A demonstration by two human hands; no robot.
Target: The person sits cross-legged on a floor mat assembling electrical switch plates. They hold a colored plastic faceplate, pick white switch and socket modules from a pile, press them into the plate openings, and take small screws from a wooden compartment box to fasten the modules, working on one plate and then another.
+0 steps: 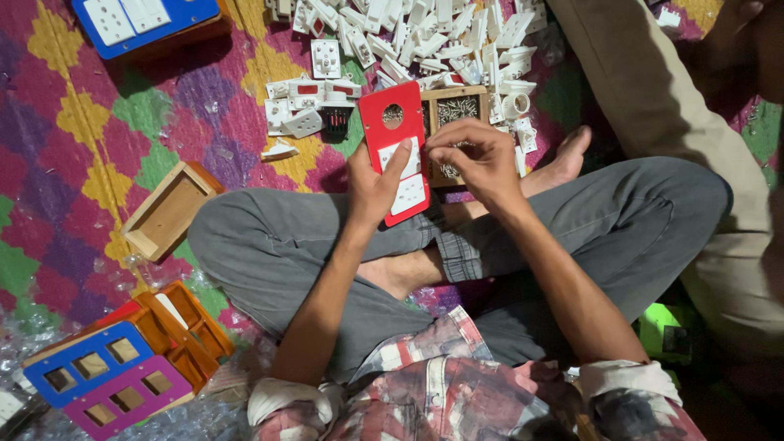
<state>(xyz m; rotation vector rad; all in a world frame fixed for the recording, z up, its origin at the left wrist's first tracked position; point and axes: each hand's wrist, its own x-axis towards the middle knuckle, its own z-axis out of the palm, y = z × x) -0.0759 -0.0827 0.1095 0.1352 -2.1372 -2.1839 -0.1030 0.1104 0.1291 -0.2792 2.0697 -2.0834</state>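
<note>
My left hand [371, 186] holds a red switch-board plate [395, 131] upright, thumb pressed on a white switch [403, 160] set in it; a second white switch [408, 194] sits below and a round hole is near the plate's top. My right hand [471, 158] is beside the plate's right edge, fingers pinched together over a small wooden box of screws [457, 109]. Whether the fingers hold a screw I cannot tell. I sit cross-legged in grey trousers on a patterned mat [73, 131].
A heap of white switches and sockets [425, 37] lies ahead. An empty wooden box [167, 210] lies at left; orange, blue and purple frames [114, 371] are stacked near left. A blue board [143, 20] is top left. Another person's leg [653, 90] is at right.
</note>
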